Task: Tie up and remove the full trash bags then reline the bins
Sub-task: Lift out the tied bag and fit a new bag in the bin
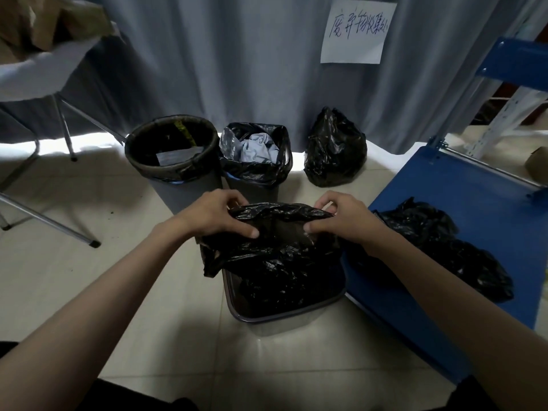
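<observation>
Hands pinch fresh liner (pixel 275 232) mouth, left hand (pixel 216 216) at 9, right hand (pixel 341 221) at 3; we spread it to cuff over near bin (pixel 284 317); tied bag (pixel 335 149) parked at 1

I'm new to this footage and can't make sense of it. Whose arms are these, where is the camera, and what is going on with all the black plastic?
There is one picture, taken by a wide-angle camera worn on a person's head, looking forward and down, so the arms are the wearer's own. The left hand and right hand each pinch the top edge of a black bag that hangs into the square bin on the tiled floor. Behind it stand a round bin and a second square bin, both lined and holding rubbish. A tied full bag sits by the grey curtain, which carries a handwritten paper sign. More black bags lie on a blue shelf at right.
</observation>
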A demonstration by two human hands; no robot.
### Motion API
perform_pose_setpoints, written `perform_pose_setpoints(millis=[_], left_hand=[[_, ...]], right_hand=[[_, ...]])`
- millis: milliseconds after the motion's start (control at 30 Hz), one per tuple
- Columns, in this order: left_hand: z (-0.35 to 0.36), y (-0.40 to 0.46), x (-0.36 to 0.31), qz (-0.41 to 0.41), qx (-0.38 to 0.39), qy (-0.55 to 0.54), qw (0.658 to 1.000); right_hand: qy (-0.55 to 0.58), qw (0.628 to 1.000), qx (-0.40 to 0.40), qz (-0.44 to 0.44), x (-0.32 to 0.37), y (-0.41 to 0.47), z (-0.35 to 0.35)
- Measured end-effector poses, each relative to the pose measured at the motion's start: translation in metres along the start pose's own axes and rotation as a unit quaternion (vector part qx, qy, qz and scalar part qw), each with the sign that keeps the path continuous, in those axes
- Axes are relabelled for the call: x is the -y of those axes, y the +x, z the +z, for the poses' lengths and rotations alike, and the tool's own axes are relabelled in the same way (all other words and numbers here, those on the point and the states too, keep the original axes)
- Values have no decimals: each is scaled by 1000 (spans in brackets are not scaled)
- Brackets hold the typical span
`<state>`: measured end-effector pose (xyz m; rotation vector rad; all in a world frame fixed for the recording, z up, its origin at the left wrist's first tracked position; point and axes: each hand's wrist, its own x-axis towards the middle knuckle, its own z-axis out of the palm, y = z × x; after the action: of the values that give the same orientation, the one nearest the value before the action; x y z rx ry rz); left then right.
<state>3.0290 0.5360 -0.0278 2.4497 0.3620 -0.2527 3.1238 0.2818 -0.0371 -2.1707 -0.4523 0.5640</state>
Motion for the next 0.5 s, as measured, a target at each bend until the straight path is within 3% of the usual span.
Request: perform_pose_setpoints(millis=[167,433,500], left_hand=[[8,-6,-19,33,61,-121,990],[10,0,-17,109,-63,-64,990],[10,0,-17,116,-62,-67,989]], right_hand=[[30,998,58,1,6,1,2],[55,983,174,28,6,-16,-9],[76,977,198,36,5,-17,-12]])
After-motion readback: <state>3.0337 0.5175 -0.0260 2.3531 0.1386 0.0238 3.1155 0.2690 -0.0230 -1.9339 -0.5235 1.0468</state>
